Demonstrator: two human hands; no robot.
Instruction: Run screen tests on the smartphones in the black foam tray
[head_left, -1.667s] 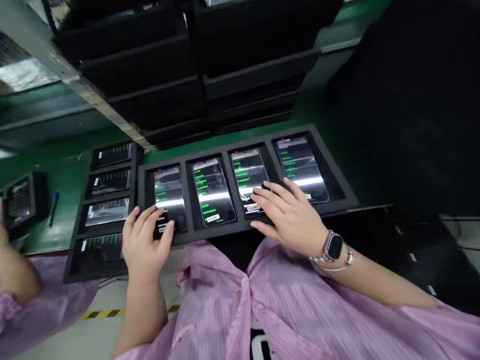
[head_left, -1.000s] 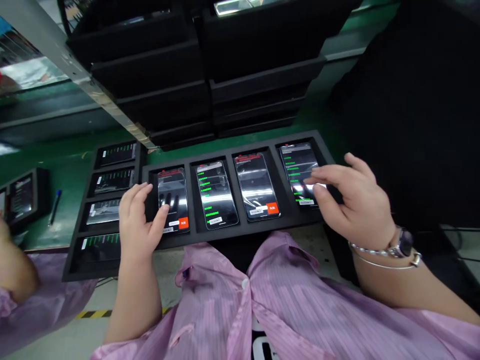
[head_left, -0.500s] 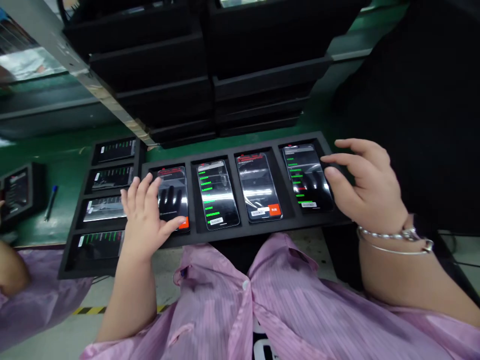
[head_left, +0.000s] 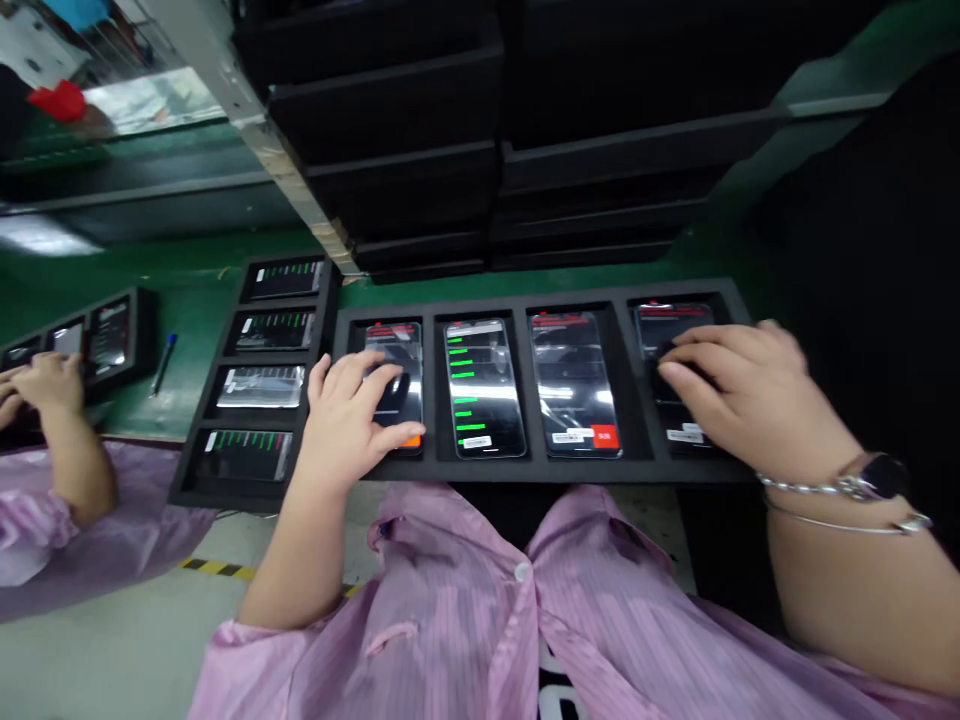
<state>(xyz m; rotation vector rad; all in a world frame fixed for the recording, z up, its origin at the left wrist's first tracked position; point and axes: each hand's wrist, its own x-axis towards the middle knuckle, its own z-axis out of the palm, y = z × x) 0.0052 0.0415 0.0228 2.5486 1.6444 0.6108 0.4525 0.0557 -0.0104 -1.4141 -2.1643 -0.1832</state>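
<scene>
A black foam tray [head_left: 480, 472] holds a row of smartphones, each lying face up in its own slot. My left hand [head_left: 345, 425] is spread over the leftmost phone [head_left: 397, 345], its thumb by the orange button low on the screen. The second phone [head_left: 486, 390] shows a list of green lines. On the third phone [head_left: 574, 375] there is red text at the top and a red-orange button at the bottom. My right hand [head_left: 742, 385] is over the rightmost phone [head_left: 675, 320], fingers bent at its screen and covering much of it; whether they pinch anything cannot be told.
Another foam tray of phones [head_left: 255, 388] adjoins on the left. A blue pen [head_left: 163, 365] lies on the green table [head_left: 195, 330]. Farther left, a co-worker's hands [head_left: 49, 385] are at a further tray [head_left: 139, 335]. Stacked black trays [head_left: 405, 190] stand behind.
My right hand has moved in over the rightmost phone, whose screen changed from green lines to red text. My left hand stays by the leftmost phone. The whole view has shifted.
</scene>
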